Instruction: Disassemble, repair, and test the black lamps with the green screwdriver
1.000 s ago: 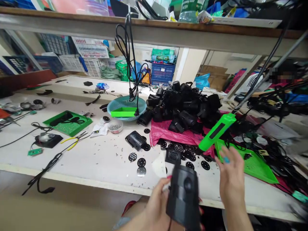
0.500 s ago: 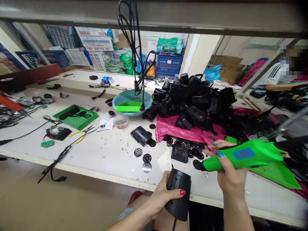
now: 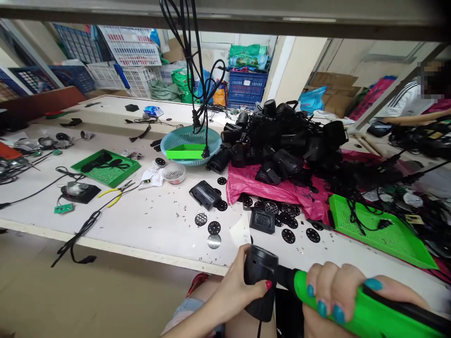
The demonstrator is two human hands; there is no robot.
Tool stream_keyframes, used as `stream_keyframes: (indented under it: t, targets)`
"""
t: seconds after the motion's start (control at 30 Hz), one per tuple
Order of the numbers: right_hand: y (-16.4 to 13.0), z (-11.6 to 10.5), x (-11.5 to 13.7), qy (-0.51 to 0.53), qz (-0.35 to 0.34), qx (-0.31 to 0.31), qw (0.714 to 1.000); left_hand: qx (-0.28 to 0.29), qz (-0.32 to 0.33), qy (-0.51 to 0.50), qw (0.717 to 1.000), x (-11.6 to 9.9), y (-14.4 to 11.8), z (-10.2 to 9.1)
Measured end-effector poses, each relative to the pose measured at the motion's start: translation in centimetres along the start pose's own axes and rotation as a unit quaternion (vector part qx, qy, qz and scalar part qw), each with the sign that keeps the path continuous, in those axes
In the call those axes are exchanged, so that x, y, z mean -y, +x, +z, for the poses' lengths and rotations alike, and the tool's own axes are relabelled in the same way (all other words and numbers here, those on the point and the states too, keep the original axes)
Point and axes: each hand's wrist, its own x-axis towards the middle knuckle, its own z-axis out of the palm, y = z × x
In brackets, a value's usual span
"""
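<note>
My left hand (image 3: 225, 293) grips a black, roughly cylindrical plastic housing (image 3: 261, 267) over my lap, its thumb across the side. A cord hangs from the housing's lower end. In my right hand (image 3: 340, 288) is a green electric screwdriver (image 3: 371, 319) with a black nose, fingers wrapped round its body. The nose points left and meets the housing's side near its upper part. Whether the bit sits in a screw hole cannot be made out. Beyond the hands lie a square black part (image 3: 262, 220) and several black perforated discs (image 3: 288, 235).
A heap of black housings (image 3: 282, 141) rests on a pink bag (image 3: 282, 188). Green trays (image 3: 405, 251) flank the bench. A blue basket (image 3: 167, 150), a screw tub (image 3: 174, 180) and yellow-handled pliers (image 3: 114, 201) stand leftward. Cables (image 3: 192, 61) hang from above; a co-worker (image 3: 408, 98) is far right.
My right hand has swung the electric screwdriver down and turned it, so its nose now meets the housing. The left hand still holds the housing in nearly the same place.
</note>
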Motion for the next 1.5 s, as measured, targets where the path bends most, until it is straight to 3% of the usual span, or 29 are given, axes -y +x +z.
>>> stream_keyframes:
  t: [0.07,0.17,0.3,0.43,0.5,0.57,0.63,0.7,0.83,1.1,1.17,1.23,1.3,1.4,1.5]
  targets:
    - [-0.1,2.4,0.2,0.037,-0.026,0.011,0.999,0.03,0.01,-0.041,0.999,-0.1,-0.2,0.1]
    - [-0.3,4.3,0.3,0.083,-0.05,0.007,0.995,0.008,0.017,-0.074,0.997,0.3,-0.1,0.4]
    - [-0.2,2.5,-0.5,0.083,-0.021,0.07,0.994,-0.03,0.009,-0.116,0.993,1.3,0.3,0.7]
    - [0.7,1.4,-0.7,0.073,-0.017,0.18,0.981,-0.011,0.025,-0.128,0.991,1.4,0.1,0.7]
    - [0.8,2.8,-0.4,0.09,-0.054,0.141,0.984,0.001,0.021,-0.168,0.986,1.1,-0.2,0.6]
    - [0.5,4.9,-0.1,0.112,-0.086,0.041,0.989,-0.002,0.011,-0.227,0.974,1.0,-0.4,0.5]
    - [0.0,6.8,0.1,0.11,-0.08,-0.046,0.99,-0.017,0.005,-0.255,0.967,1.2,-0.3,0.5]
    - [-0.5,7.8,0.2,0.092,-0.066,-0.082,0.99,-0.034,0.004,-0.237,0.971,1.5,0.0,0.6]
    - [-0.8,7.4,0.3,0.084,-0.032,-0.048,0.995,-0.078,0.03,-0.168,0.982,1.6,0.4,0.7]
    - [-0.9,8.1,0.3,0.089,-0.031,-0.04,0.995,-0.084,0.015,-0.137,0.987,1.0,0.3,0.7]
    - [-0.8,7.5,0.3,0.102,-0.038,-0.055,0.992,-0.087,0.026,-0.143,0.986,1.3,0.6,0.7]
    - [-0.5,5.5,0.6,0.118,-0.056,-0.054,0.99,-0.092,0.028,-0.175,0.98,1.8,0.8,0.5]
    - [0.2,2.4,0.8,0.108,-0.039,-0.004,0.993,-0.091,-0.012,-0.258,0.962,2.3,0.9,0.2]
    - [1.0,-1.7,0.5,0.053,0.06,0.107,0.991,-0.064,-0.087,-0.39,0.915,2.8,0.9,-0.4]
    - [0.9,-2.9,-0.9,0.06,0.048,0.097,0.992,-0.048,-0.092,-0.421,0.901,3.1,0.8,-0.6]
